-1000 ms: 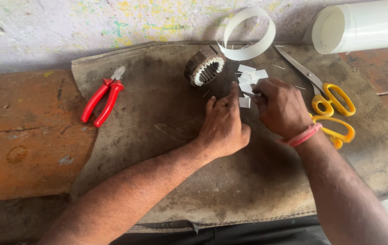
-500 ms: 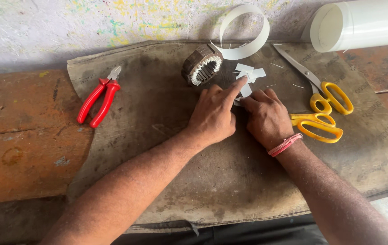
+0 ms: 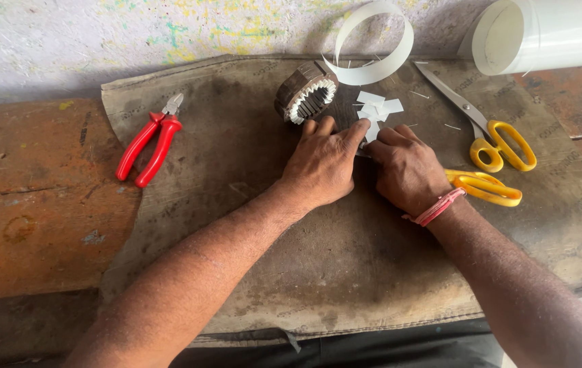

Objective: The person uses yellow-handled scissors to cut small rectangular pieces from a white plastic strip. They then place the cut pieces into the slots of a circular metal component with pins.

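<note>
My left hand (image 3: 323,161) and my right hand (image 3: 405,168) lie side by side, knuckles up, on a worn brown mat (image 3: 304,272). Their fingertips meet over a small white paper piece (image 3: 371,132), pressing it against the mat. Just beyond the fingers lies a little pile of white paper slips (image 3: 379,108). A round dark motor stator (image 3: 306,91) with white paper in its slots rests on its side just left of the slips. My right wrist wears a pink band (image 3: 435,206).
Yellow-handled scissors (image 3: 488,146) lie right of my right hand. Red-handled pliers (image 3: 150,141) sit at the mat's left edge. A curled white strip (image 3: 379,41) and a white sheet roll (image 3: 549,33) lie at the back by the wall. A rusty surface (image 3: 32,197) is left.
Both hands have come down onto the mat with their fingertips pressing the paper piece flat. The view has shifted slightly.
</note>
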